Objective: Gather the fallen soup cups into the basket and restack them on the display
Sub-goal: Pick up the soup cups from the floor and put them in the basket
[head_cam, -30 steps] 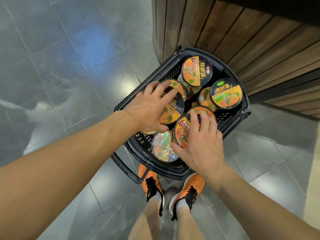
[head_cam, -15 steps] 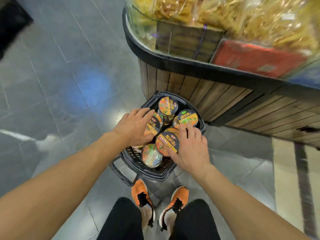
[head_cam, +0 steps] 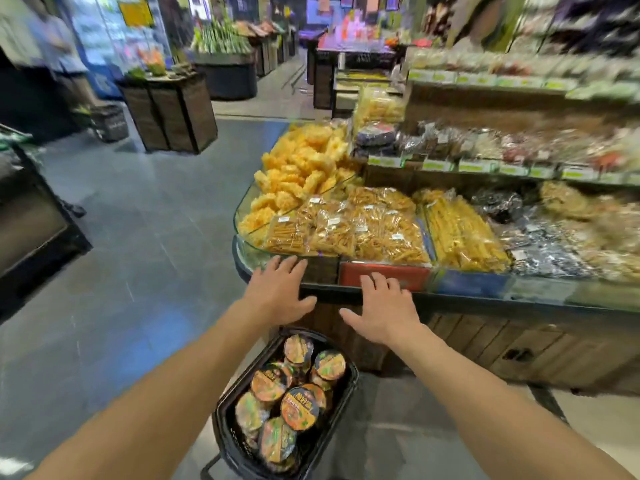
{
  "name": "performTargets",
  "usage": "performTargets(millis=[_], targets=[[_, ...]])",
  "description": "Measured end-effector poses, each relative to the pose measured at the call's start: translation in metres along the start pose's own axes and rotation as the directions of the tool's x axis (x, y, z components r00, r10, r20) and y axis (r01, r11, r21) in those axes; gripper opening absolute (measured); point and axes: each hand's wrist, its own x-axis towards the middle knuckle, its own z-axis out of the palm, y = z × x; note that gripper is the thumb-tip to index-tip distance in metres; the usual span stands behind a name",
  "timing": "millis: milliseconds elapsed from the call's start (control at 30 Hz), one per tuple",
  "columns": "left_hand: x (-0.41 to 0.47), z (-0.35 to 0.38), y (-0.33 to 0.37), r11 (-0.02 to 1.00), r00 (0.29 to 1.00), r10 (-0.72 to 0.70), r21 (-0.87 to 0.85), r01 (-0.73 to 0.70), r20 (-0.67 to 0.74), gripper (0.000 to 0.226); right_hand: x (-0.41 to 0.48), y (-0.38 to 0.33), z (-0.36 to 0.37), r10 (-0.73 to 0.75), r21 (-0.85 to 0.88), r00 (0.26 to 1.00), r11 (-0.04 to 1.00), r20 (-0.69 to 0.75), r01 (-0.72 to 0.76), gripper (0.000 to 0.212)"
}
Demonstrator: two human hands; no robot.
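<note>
While hands (head_cam: 332, 299) hover spread, palms down, basket (head_cam: 349, 382) below

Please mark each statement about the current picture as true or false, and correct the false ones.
1. The basket stands on the floor and holds several soup cups. True.
2. The left hand grips one soup cup. False: it is open and empty, raised above the basket.
3. The right hand is open, with spread fingers. True.
4. The basket is empty. False: soup cups fill it, most with their lids facing up.
5. Bagged yellow snacks lie on the display ahead of the hands. True.
</note>
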Motion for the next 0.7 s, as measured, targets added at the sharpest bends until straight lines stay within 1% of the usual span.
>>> performTargets(millis=[100,200,300,400,500,567,700], targets=[[0.006,-0.045,0.018,0.998,0.998,0.037,0.051,-0.035,-0.048,0.092,-0.008,0.018,-0.043,0.039,0.009,0.998,0.999,-0.043,-0.039,0.095],[0.01,-0.079,0.037,0.991,0.992,0.098,0.097,-0.091,-0.08,0.09,-0.018,0.035,-0.072,0.104,0.018,0.989,0.995,-0.103,-0.103,0.094],[0.012,-0.098,0.058,0.975,0.978,0.191,0.132,-0.179,-0.086,0.089,-0.038,0.048,-0.086,0.198,0.041,0.968,0.98,-0.157,-0.194,0.094],[0.009,-0.105,0.084,0.948,0.954,0.294,0.142,-0.283,-0.061,0.09,-0.07,0.061,-0.09,0.297,0.053,0.943,0.955,-0.153,-0.292,0.095],[0.001,-0.103,0.115,0.904,0.908,0.413,0.147,-0.4,-0.066,0.089,-0.11,0.076,-0.084,0.409,0.08,0.903,0.912,-0.128,-0.402,0.096],[-0.004,-0.097,0.138,0.861,0.866,0.499,0.141,-0.489,-0.042,0.087,-0.14,0.086,-0.078,0.488,0.107,0.867,0.872,-0.1,-0.478,0.094],[-0.017,-0.079,0.196,0.758,0.765,0.644,0.112,-0.642,0.021,0.086,-0.204,0.105,-0.057,0.639,0.136,0.766,0.767,-0.074,-0.627,0.092]])
